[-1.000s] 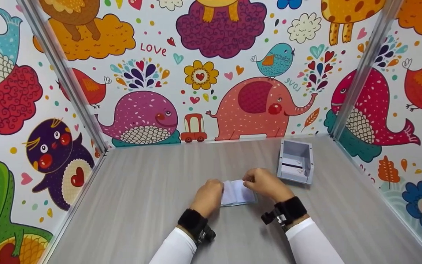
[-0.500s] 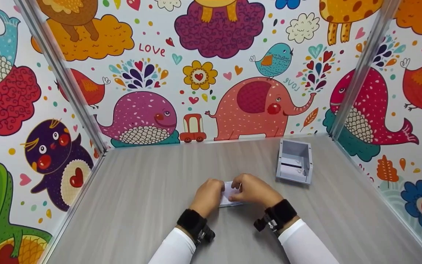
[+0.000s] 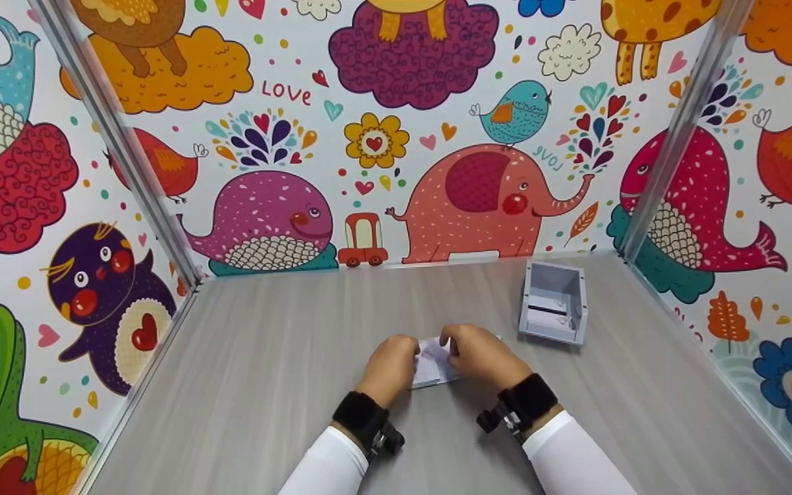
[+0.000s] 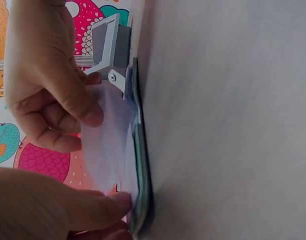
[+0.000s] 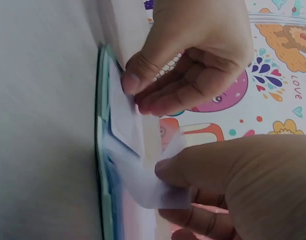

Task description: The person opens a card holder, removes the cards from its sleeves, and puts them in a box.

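A small card holder (image 3: pixel 425 375) with a greenish cover and thin translucent sleeves lies spread on the table in front of me. My left hand (image 3: pixel 390 368) grips its left side, thumb on the inner face, as the right wrist view shows. My right hand (image 3: pixel 489 357) pinches a translucent sleeve (image 5: pixel 152 187) between thumb and fingers and lifts it off the others, bending it. In the left wrist view, a strap with a metal snap (image 4: pixel 113 77) sticks out at the far end of the cover (image 4: pixel 142 165). In the head view, the right hand hides much of the holder's right half.
A grey open box (image 3: pixel 553 302) with a light, dark-striped piece inside stands at the back right, beyond my right hand. The wood-grain table (image 3: pixel 286 344) ends at printed cartoon walls (image 3: pixel 265 213) held by metal posts (image 3: pixel 671 137).
My right hand moves left over the card holder, then slightly back right with a sleeve lifted in its fingers. The left hand keeps its grip on the left side. The box has not moved.
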`<state>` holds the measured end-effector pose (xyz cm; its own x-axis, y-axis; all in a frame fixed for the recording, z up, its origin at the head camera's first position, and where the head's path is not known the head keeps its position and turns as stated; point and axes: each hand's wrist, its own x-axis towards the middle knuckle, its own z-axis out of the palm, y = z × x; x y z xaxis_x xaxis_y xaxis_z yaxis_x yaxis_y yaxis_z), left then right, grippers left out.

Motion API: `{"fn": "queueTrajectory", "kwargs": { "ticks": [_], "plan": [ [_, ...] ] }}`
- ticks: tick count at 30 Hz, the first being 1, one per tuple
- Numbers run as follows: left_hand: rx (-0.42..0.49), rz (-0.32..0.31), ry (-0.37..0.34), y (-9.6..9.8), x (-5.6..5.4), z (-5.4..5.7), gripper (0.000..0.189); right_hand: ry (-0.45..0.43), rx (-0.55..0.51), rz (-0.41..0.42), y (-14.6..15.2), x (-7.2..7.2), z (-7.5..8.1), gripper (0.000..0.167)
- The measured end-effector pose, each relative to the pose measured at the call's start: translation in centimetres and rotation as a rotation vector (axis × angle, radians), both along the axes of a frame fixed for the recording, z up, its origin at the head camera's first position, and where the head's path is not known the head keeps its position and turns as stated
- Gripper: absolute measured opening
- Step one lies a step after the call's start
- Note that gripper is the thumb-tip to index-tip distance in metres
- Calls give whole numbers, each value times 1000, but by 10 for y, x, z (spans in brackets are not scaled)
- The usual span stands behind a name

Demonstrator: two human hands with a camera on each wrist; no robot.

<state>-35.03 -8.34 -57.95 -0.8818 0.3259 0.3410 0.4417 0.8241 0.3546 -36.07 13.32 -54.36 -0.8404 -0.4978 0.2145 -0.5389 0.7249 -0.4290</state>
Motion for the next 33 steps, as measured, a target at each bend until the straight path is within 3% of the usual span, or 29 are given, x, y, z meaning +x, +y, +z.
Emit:
{"fn": "queueTrajectory", "kwargs": {
  "ticks": [4,13,16,20,23,27,30,33],
  "plan": [
    [-32,36,-64,4,10,15,13,-36,-20,-59,7,-2,3,32],
    [-56,36,-3,3,17,16,15,-221,11,-253,16,-5,-1,67],
    [-99,38,18,3,18,17,15,-244,22,-290,16,-5,-2,67],
    [-139,67,8,4,19,18,10,-211,15,-329,13,-5,1,51],
    [-160,82,-3,4,19,19,7,-168,-49,-307,8,-6,2,31],
    [-181,74,-2,2,19,21,8,-132,-182,-172,-4,-7,-4,17],
    [-192,66,-2,1,19,22,10,-171,-250,-95,-11,-6,-11,16],
    [-202,65,-14,1,18,22,10,-246,-290,-111,-13,-5,-18,15]
  ]
}}
